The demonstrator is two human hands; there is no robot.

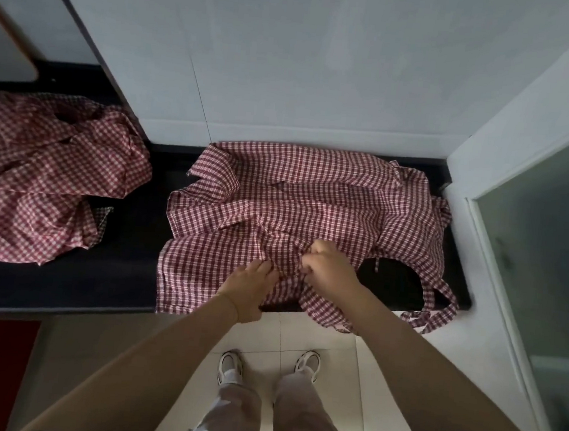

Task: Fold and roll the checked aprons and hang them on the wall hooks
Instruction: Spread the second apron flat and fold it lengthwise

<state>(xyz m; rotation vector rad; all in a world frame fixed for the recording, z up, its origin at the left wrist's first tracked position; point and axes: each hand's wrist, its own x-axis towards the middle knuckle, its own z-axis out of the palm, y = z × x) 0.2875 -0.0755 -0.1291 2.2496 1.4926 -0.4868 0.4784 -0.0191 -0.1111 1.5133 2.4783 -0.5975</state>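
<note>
Head view: the checked apron point(297, 209) lies rumpled on the dark counter point(124, 263), near its right end. My left hand point(247, 291) presses it flat, fingers straight; my right hand point(331, 271) pinches a bunched fold. I'd smooth the wrinkles outward before folding.

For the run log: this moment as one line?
step: folding | left hand: on apron | right hand: grips apron | pile: unfolded
</note>
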